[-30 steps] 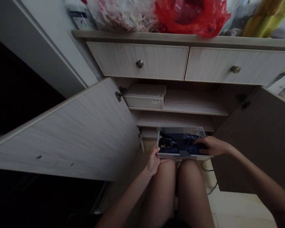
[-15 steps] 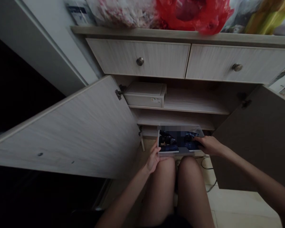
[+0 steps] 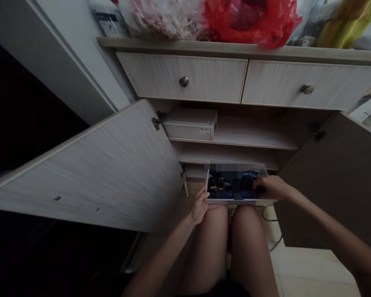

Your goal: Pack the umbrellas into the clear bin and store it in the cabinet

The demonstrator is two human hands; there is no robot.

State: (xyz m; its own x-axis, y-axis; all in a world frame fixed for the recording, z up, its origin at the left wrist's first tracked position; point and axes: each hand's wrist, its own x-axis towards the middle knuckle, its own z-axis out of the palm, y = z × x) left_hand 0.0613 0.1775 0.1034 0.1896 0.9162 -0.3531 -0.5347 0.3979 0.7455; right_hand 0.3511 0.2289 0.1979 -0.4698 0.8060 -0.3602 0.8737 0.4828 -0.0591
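Observation:
A shallow plastic box (image 3: 225,201) with clear walls and a pale rim is held just above my knees. Dark blue bundles (image 3: 221,193), some with a plaid pattern, fill it; they look like rolled cloth, and part of the box is blurred out. My left hand (image 3: 200,206) grips its left end, thumb on the rim and fingers below. At the right end, my right hand (image 3: 273,187) reaches over the side with bent fingers in among the dark contents. Its fingertips are partly hidden, and what they pinch is unclear.
An open cabinet stands ahead, its left door (image 3: 105,173) and right door (image 3: 334,185) swung outward. A white drawer box (image 3: 188,123) sits on the upper shelf (image 3: 253,136). Bags, including a red one (image 3: 253,24), crowd the top. A black cable (image 3: 276,243) lies on the floor.
My right hand has shifted slightly, its fingers now more bent over the dark contents at the box's right end. The left hand keeps its hold.

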